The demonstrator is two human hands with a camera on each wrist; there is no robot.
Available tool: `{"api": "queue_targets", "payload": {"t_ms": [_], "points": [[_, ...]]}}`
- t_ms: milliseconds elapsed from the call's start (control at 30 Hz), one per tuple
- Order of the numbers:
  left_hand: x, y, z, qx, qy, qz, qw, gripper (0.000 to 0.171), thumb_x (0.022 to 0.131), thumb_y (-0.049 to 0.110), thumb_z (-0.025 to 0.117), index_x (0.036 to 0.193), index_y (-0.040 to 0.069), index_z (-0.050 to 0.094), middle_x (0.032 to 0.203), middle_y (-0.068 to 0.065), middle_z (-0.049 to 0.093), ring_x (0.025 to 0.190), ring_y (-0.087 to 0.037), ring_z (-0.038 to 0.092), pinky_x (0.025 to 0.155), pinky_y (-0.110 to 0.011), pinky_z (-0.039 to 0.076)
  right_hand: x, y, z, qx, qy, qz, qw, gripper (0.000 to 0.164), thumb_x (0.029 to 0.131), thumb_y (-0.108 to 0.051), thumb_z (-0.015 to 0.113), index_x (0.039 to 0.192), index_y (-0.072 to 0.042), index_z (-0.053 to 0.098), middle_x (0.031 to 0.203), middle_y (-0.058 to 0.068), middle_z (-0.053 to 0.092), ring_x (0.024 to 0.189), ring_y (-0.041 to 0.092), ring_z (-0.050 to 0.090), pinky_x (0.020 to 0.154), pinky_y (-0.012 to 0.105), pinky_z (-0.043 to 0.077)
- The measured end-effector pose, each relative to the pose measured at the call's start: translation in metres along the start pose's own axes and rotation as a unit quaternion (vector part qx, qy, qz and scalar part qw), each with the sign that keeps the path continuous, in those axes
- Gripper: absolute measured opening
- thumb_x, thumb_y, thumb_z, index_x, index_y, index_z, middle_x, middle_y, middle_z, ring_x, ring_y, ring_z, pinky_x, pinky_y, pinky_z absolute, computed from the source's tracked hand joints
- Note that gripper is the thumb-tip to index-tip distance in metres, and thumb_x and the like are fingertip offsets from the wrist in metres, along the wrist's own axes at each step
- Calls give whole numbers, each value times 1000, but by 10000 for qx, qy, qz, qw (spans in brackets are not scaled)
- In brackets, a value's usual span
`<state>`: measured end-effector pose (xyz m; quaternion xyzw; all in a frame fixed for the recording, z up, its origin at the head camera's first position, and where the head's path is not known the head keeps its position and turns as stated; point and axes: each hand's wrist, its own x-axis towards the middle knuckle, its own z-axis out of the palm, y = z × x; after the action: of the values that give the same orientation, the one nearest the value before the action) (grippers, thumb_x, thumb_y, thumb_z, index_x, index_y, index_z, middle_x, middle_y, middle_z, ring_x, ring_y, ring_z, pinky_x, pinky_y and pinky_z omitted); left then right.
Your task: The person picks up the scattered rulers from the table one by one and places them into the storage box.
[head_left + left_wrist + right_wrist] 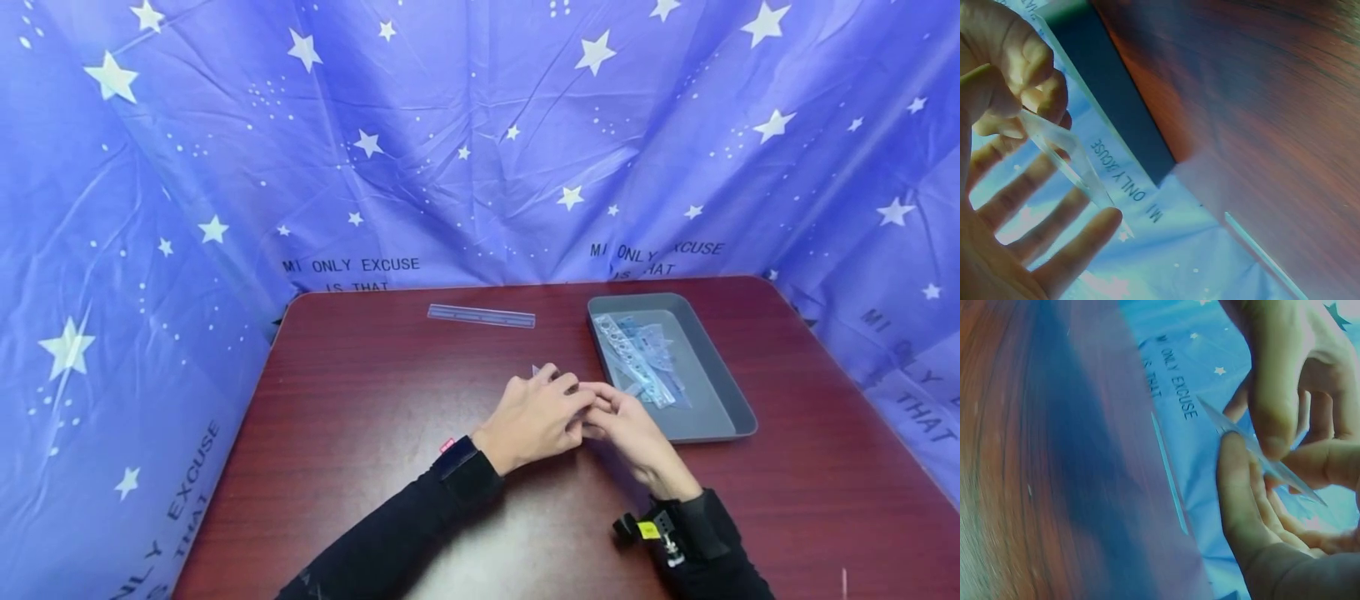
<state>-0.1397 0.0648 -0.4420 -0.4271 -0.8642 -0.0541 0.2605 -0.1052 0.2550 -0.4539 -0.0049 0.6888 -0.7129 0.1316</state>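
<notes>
Both hands meet over the table, left of the tray, around a thin clear plastic set square (1091, 172). The right wrist view shows the set square (1300, 484) nearly edge-on, tilted, with the left thumb pressed on its face. My left hand (536, 417) pinches it, the other fingers spread out behind it in the left wrist view. My right hand (633, 429) holds it between thumb and fingers from the other side. From the head, only a small corner (536, 369) shows past the left knuckles; the hands hide the rest.
A grey tray (716, 400) stands at the right, holding a clear stencil ruler (636, 360) and several bluish transparent plastic pieces (660, 346). A clear straight ruler (482, 316) lies near the table's back edge. Starry blue curtains (465, 150) surround the dark red table (337, 400).
</notes>
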Motion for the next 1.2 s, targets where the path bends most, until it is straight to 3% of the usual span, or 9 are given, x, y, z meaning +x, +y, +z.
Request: {"api": "queue_targets", "payload": {"t_ms": [267,500,633,800,1000,1100,1200], "points": [[2,9,-3,290,165,-81,9994,21,92,41,74,109,30,78,103,11,73,95,-13,66,53,-28,55,-2,0,-2,441,74,97,9990,36,103,2,58,139,7,55,111,-12,79,103,1,71,88,22,61],[2,12,-7,289,151,-129,9994,23,98,41,71,114,28,79,110,9,75,104,-15,69,71,-30,59,-1,-3,-5,611,-25,95,9981,29,102,4,56,131,1,60,112,-9,79,106,1,72,91,24,61],[4,11,-9,165,69,-167,9997,25,99,40,69,119,26,77,115,8,74,109,-14,69,78,-31,59,-1,-7,-8,539,-78,88,9985,29,103,4,55,132,3,58,112,-9,79,106,1,71,91,22,61],[6,4,-11,-187,-84,-242,9995,31,100,41,69,126,26,74,123,5,71,113,-14,66,82,-29,60,1,-15,-17,13,-62,57,10000,33,102,5,51,135,10,52,106,-4,75,96,4,71,86,23,62],[5,-7,-10,-281,-226,-656,9972,32,102,41,67,127,23,73,122,3,72,107,-16,65,77,-28,60,6,-35,-44,-863,117,-370,9955,34,103,5,52,134,16,51,101,1,74,86,10,75,84,29,65],[3,-13,-9,-268,-303,-808,9959,30,103,38,66,127,21,73,120,3,73,104,-17,66,76,-28,60,13,-49,-60,-1690,423,-583,9830,34,103,4,55,135,16,53,101,5,74,83,9,74,81,28,65],[1,-18,-6,-273,-371,-921,9947,28,103,36,65,126,21,73,118,4,73,103,-17,67,76,-28,60,23,-60,-76,-2742,736,-662,9566,33,105,-1,58,135,13,58,107,17,74,82,6,73,79,25,64]]}}
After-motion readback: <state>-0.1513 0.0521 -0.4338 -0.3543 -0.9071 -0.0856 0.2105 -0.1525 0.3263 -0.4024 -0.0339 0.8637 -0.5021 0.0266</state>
